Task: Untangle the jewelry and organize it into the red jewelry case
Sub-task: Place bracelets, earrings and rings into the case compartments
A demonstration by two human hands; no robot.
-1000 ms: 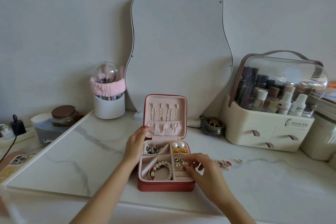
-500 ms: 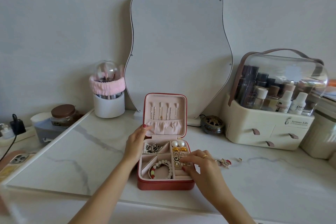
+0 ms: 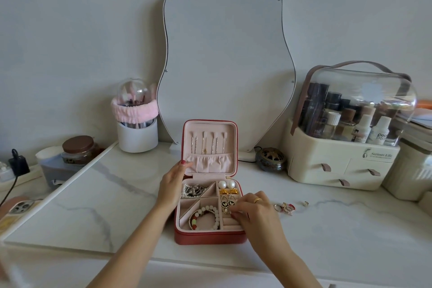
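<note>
The red jewelry case [image 3: 210, 238] stands open on the marble top, its pink lid upright with thin chains hanging inside. My left hand [image 3: 171, 184] rests against the case's left side, fingertips touching the lid's lower corner. My right hand [image 3: 253, 211] reaches over the right column of the tray and pinches a small earring [image 3: 226, 211] there. In the tray lie a tangled chain heap [image 3: 194, 190], a beaded bracelet [image 3: 207, 216], two pearl studs [image 3: 226, 184], gold pieces [image 3: 228, 192] and black round earrings [image 3: 225, 203]. Loose rings and a red charm [image 3: 285, 207] lie on the top to the right.
A pear-shaped mirror [image 3: 224, 61] leans behind the case. A cosmetics organizer [image 3: 343, 163] stands at the right, a small round burner [image 3: 270, 159] beside it. A white brush holder [image 3: 137, 133] and a brown-lidded jar [image 3: 78, 149] stand at the left. A phone [image 3: 19, 207] lies at the far left.
My right hand has shifted slightly within the tray's right column, fingers working at the earrings. My left hand has stayed against the case.
</note>
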